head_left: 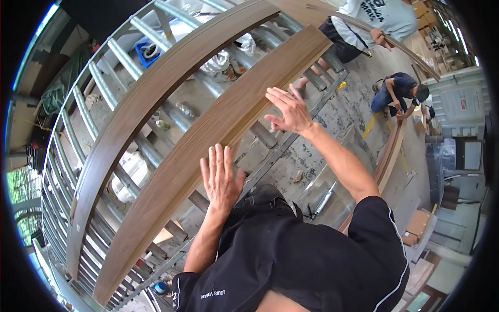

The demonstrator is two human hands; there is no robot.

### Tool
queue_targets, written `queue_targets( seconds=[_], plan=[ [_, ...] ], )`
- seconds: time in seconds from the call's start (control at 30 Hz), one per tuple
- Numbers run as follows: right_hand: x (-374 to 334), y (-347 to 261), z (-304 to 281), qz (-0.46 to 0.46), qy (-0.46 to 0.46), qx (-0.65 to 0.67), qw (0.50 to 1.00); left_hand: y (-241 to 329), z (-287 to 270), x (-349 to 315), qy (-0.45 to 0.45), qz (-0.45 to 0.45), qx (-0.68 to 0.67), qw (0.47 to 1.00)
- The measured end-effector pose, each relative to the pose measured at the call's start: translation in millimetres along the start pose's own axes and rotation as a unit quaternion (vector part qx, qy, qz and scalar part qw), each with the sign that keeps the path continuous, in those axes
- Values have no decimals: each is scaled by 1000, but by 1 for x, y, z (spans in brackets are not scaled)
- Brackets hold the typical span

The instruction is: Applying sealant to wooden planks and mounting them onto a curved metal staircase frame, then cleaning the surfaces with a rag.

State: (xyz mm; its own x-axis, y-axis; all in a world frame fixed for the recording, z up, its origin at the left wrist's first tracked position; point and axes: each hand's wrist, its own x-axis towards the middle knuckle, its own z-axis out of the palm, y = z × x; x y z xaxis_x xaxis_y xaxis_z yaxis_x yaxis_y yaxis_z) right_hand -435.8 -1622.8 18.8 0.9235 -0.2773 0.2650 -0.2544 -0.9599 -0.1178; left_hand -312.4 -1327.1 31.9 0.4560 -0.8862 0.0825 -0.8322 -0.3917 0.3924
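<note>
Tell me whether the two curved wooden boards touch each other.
Apart. The head view shows an open gap, crossed by metal bars, between the farther board and the nearer board.

1. The long, brown, gently curved wooden board (187, 151) at the left hand (222, 179) looks matt and smooth, with fine grain running lengthwise.
2. The darker brown arched wooden piece (130, 117), beyond the left hand, looks smooth with a faint sheen.
3. The silvery-grey cylindrical metal rollers (176, 115), past the left hand, have glossy streaks.
4. The grey concrete floor (283, 166), below the right hand (291, 112), looks rough and blotchy.
5. The black short-sleeved cloth shirt (296, 255), behind both hands, is matt.
</note>
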Motion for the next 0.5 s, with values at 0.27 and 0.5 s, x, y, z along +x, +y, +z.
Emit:
queue_targets(
  seconds=[0.27, 0.5],
  plan=[
    [4, 126, -5, 126, 93, -79, 984, 32, 12, 58, -14, 80, 11, 997],
    [6, 205, -20, 127, 97, -32, 987, 76, 12, 111, 32, 32, 78, 996]
  ],
)
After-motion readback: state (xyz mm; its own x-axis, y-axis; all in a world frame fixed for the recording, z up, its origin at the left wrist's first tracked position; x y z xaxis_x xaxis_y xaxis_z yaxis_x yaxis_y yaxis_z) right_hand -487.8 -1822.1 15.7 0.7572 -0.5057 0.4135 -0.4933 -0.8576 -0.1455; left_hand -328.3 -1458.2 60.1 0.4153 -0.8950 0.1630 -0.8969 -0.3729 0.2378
